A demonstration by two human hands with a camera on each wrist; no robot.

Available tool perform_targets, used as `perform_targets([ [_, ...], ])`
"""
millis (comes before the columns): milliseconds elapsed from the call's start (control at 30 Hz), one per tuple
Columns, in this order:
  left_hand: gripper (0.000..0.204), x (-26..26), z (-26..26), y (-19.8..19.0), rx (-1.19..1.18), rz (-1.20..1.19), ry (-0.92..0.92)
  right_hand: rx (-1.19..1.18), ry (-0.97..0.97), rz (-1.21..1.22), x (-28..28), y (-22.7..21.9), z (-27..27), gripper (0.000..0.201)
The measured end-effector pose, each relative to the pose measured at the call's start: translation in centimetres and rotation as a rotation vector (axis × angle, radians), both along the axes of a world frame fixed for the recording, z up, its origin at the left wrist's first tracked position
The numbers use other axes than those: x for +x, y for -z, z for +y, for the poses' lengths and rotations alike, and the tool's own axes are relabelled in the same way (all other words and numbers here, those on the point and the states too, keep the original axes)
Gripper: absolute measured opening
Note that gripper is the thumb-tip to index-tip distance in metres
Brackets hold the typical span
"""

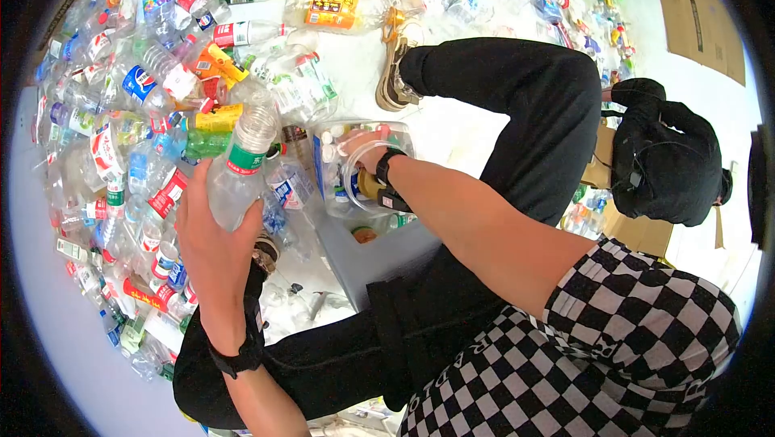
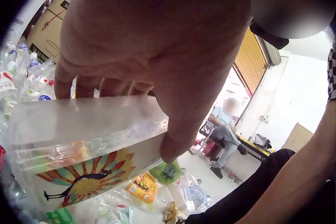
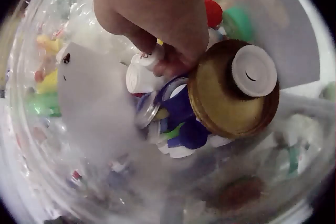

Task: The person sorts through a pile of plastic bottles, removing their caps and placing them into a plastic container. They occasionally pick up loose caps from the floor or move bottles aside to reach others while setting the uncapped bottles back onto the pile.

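Note:
A frosted plastic bottle [image 1: 234, 191] with a green band stands tilted in my left hand [image 1: 211, 239], thumb on one side and fingers on the other. The left wrist view shows a peacock picture on the bottle [image 2: 86, 129], below the palm of the left hand [image 2: 152, 40]. My right hand [image 1: 367, 150] reaches into a clear tub [image 1: 335, 204] of loose caps. Up close, the right hand [image 3: 157, 14] pinches a small white cap [image 3: 151, 56]; another white cap [image 3: 139, 79] touches it. A wide gold lid [image 3: 218, 98] lies beside the fingers, and blue caps [image 3: 191, 132] lie lower.
Heaped plastic bottles [image 1: 137, 154] cover the floor at the left. A grey bin edge [image 1: 343, 263] runs under the tub. A large bottle with an orange label [image 1: 335, 3] lies near a shoe [image 1: 397, 74]. Another person in black [image 1: 666, 154] bends beside cardboard at the right.

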State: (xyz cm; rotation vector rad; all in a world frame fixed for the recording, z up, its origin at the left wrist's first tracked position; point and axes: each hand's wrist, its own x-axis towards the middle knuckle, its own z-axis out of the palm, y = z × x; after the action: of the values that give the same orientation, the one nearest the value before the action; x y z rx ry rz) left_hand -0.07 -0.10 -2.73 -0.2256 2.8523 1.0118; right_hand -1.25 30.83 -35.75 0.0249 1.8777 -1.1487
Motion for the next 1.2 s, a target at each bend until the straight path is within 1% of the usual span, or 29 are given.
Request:
perform_targets([
  [100, 0.067, 0.1, 0.1, -0.1, 0.001, 0.034, 0.002, -0.434, 0.315, -0.030, 1.4, 2.5, 1.2, 0.061],
  [133, 0.067, 0.2, 0.1, 0.0, 0.004, 0.030, -0.002, -0.429, 0.313, -0.034, 1.2, 2.0, 1.4, 0.061],
  [200, 0.064, 0.4, -0.1, 0.1, 0.026, 0.060, 0.011, 0.259, -0.400, 0.423, -0.1, -0.4, 1.4, 0.067],
  [233, 0.062, 0.4, 0.0, 0.1, 0.043, 0.089, 0.017, 0.260, -0.408, 0.416, -0.6, -1.4, 1.2, 0.067],
  [300, 0.062, 0.5, 0.0, -0.1, 0.062, 0.080, 0.014, 0.466, -0.629, 0.263, -1.4, -2.8, 0.4, 0.042],
  [333, 0.061, 0.5, 0.0, -0.1, 0.077, 0.086, 0.014, 0.569, -0.740, 0.191, -2.0, -3.9, -0.2, 0.033],
  [367, 0.062, 0.6, -0.1, 0.3, 0.053, 0.102, 0.015, 0.567, -0.746, 0.189, -2.3, -6.7, -1.1, 0.033],
  [400, 0.062, 0.7, -0.1, 0.2, 0.051, 0.100, 0.010, 0.616, -0.850, 0.052, -2.6, -10.7, -2.2, 0.041],
  [433, 0.062, 0.7, 0.0, 0.1, 0.039, 0.090, 0.011, 0.663, -0.954, -0.083, -2.9, -12.7, -2.9, 0.051],
  [467, 0.062, 0.8, 0.0, 0.0, 0.028, 0.076, 0.016, 0.660, -0.961, -0.084, -2.7, -12.0, -2.9, 0.051],
  [533, 0.061, 0.8, -0.3, 0.4, 0.019, 0.085, 0.028, 0.630, -0.953, 0.185, -1.9, -10.4, -2.7, 0.055],
  [567, 0.061, 0.8, -0.4, 0.6, 0.012, 0.099, 0.042, 0.607, -1.027, 0.182, -2.5, -11.8, -3.5, 0.055],
  [600, 0.061, 0.8, -0.3, 0.6, 0.014, 0.091, 0.040, 0.605, -1.031, 0.175, -3.0, -13.3, -4.1, 0.055],
  [633, 0.061, 0.8, -0.3, 0.6, 0.030, 0.105, 0.037, 0.586, -1.076, 0.112, -3.7, -15.2, -4.9, 0.054],
  [667, 0.061, 0.7, -0.3, 0.5, 0.045, 0.118, 0.036, 0.567, -1.118, 0.049, -3.9, -16.0, -5.2, 0.054],
  [700, 0.061, 0.7, -0.3, 0.5, 0.047, 0.113, 0.038, 0.485, -1.003, 0.037, -3.1, -12.5, -4.0, 0.047],
  [733, 0.060, 0.6, -0.2, 0.4, 0.049, 0.112, 0.039, 0.485, -1.003, 0.034, -3.2, -14.3, -4.6, 0.047],
  [800, 0.060, 0.6, -0.1, 0.4, 0.054, 0.114, 0.040, 0.569, -1.052, 0.204, -3.9, -17.7, -5.7, 0.035],
  [833, 0.059, 0.6, 0.0, 0.4, 0.053, 0.115, 0.039, 0.593, -1.003, 0.166, -4.2, -16.6, -5.9, 0.031],
  [867, 0.059, 0.6, 0.0, 0.5, 0.051, 0.115, 0.038, 0.594, -1.004, 0.166, -3.9, -13.7, -5.1, 0.031],
  [900, 0.059, 0.6, 0.0, 0.5, 0.051, 0.115, 0.038, 0.622, -0.838, 0.314, -2.8, -9.3, -3.4, 0.032],
  [933, 0.058, 0.6, -0.1, 0.6, 0.055, 0.126, 0.045, 0.644, -0.669, 0.455, -1.5, -5.9, -2.0, 0.033],
  [967, 0.058, 0.7, -0.2, 0.7, 0.057, 0.135, 0.053, 0.552, -0.573, 0.619, -0.4, -4.7, 0.1, 0.035],
  [1000, 0.058, 0.8, -0.2, 0.8, 0.056, 0.130, 0.051, 0.549, -0.576, 0.615, -0.2, -5.6, 0.7, 0.035],
  [1067, 0.059, 0.8, -0.2, 0.9, 0.073, 0.107, 0.039, 0.561, -0.647, 0.592, -0.5, -9.0, 0.2, 0.038],
  [1100, 0.059, 0.9, -0.2, 1.0, 0.072, 0.103, 0.035, 0.615, -0.335, 0.058, -1.3, -11.1, -1.5, 0.033],
  [1133, 0.060, 1.0, -0.2, 1.0, 0.047, 0.090, 0.028, 0.612, -0.338, 0.054, -0.8, -10.4, -1.6, 0.033],
  [1200, 0.061, 0.9, -0.3, 1.1, 0.019, 0.074, 0.020, 0.791, -0.574, -0.031, 0.0, -8.8, -1.6, 0.034],
])
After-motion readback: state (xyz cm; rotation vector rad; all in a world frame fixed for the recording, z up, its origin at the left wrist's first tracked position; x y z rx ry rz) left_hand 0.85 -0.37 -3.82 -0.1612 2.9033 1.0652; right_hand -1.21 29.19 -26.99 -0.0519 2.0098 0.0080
